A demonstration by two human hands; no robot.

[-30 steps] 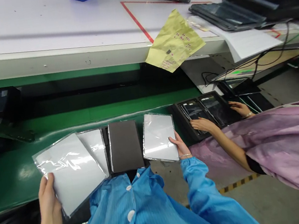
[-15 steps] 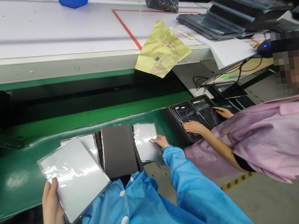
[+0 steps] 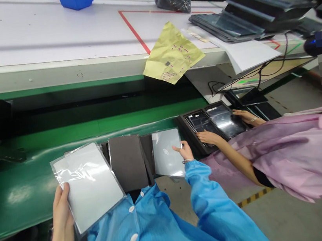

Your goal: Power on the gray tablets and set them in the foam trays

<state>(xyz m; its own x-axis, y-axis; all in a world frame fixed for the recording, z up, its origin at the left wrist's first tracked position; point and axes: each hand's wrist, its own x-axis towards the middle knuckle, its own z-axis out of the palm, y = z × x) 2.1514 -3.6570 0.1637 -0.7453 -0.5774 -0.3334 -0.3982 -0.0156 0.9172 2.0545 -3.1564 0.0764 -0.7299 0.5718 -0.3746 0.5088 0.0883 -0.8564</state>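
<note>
My left hand [image 3: 61, 202] grips the lower left corner of a white panel in a clear plastic bag [image 3: 91, 185], held tilted over the green belt [image 3: 16, 191]. A second bagged white panel lies under it, mostly hidden. My right hand [image 3: 184, 151] holds the right edge of a silver tablet back in a clear bag [image 3: 167, 157], thumb on top. Between the two stands a dark brown flat pack [image 3: 127, 162] at the belt's near edge.
A co-worker in a pink coat [image 3: 287, 155] on my right has both hands on black tablets in a tray [image 3: 214, 123]. A yellow sheet [image 3: 171, 52] hangs off the white bench [image 3: 49, 36]. Black trays, cables, a blue box and a dark bag sit at the back.
My left hand has shifted the bagged white panel right, over the one beneath. My right hand now holds a silver tablet back where the white bagged panel was.
</note>
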